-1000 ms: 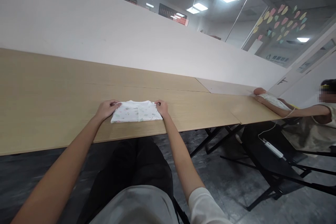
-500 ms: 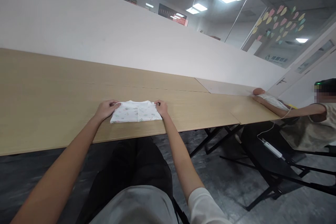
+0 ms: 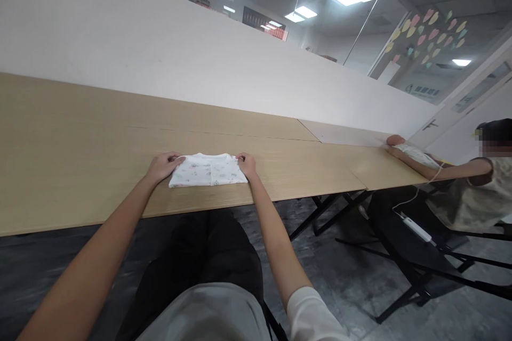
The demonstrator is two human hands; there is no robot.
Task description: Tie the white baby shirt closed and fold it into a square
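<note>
A white baby shirt (image 3: 208, 171) with small coloured prints lies folded into a low, wide bundle near the table's front edge. Its curved neckline faces away from me, and a seam or placket runs down the middle. At the upper left corner, my left hand (image 3: 163, 165) pinches the cloth between thumb and fingers. My right hand (image 3: 246, 163) grips the opposite upper corner the same way. Both hands rest on the wooden table (image 3: 100, 154). The undersides of the folds are hidden.
A white wall (image 3: 180, 69) with glass above borders the table's far side. On the right, another person (image 3: 468, 186) sits with arms on the table over a white cloth (image 3: 416, 154). A black chair (image 3: 412, 245) carries a white power strip (image 3: 416, 229) with a cable.
</note>
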